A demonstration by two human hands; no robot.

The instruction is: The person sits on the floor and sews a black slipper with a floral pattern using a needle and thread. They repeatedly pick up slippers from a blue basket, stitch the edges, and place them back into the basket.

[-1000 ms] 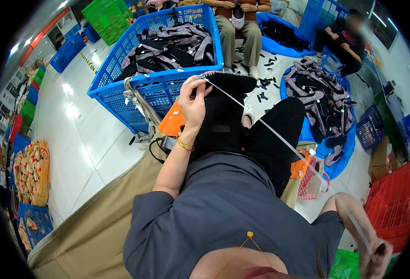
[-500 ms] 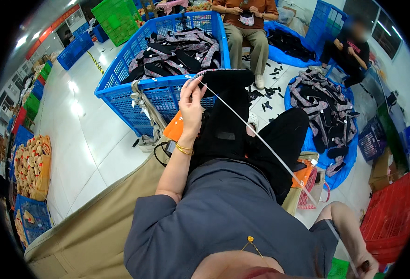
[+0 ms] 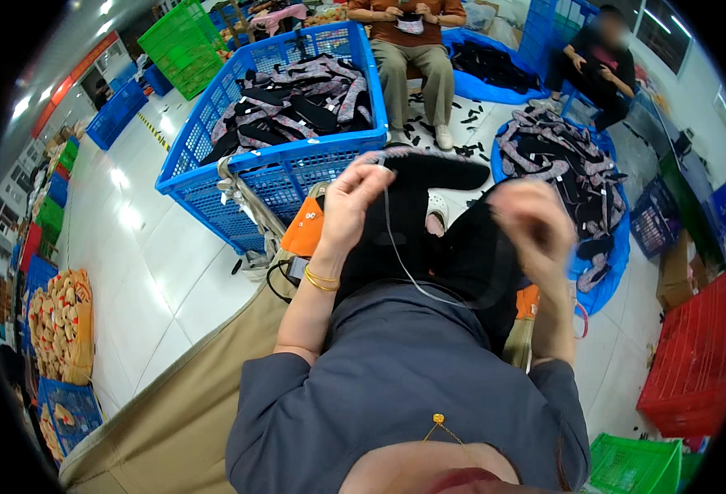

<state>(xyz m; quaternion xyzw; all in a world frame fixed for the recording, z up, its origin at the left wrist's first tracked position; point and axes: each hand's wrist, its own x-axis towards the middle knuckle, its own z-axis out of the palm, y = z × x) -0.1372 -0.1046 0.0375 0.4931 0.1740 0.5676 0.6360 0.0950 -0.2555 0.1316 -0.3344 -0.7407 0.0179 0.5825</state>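
My left hand [image 3: 354, 202] pinches one end of a long, rounded black fabric piece [image 3: 443, 171], which has a pinkish patterned strip along its upper edge. A pale thread [image 3: 396, 244] runs down from the pinched end and curves slack across my lap toward the right. My right hand [image 3: 536, 226] is raised over my knee to the right of the fabric piece, apart from it. Motion smears its fingers, so what they hold, if anything, is not visible.
Beyond my knees stands a blue mesh crate [image 3: 256, 155] heaped with black and patterned pieces. More such pieces lie on a blue sheet [image 3: 614, 247] at right. Two people sit ahead. An orange bag [image 3: 303, 230] hangs by my left arm; red crates [image 3: 692, 362] stand at right.
My right hand has come from the far lower right up over my lap. The thread, formerly pulled taut, now hangs slack. My left hand still grips the fabric piece, shifted slightly lower.
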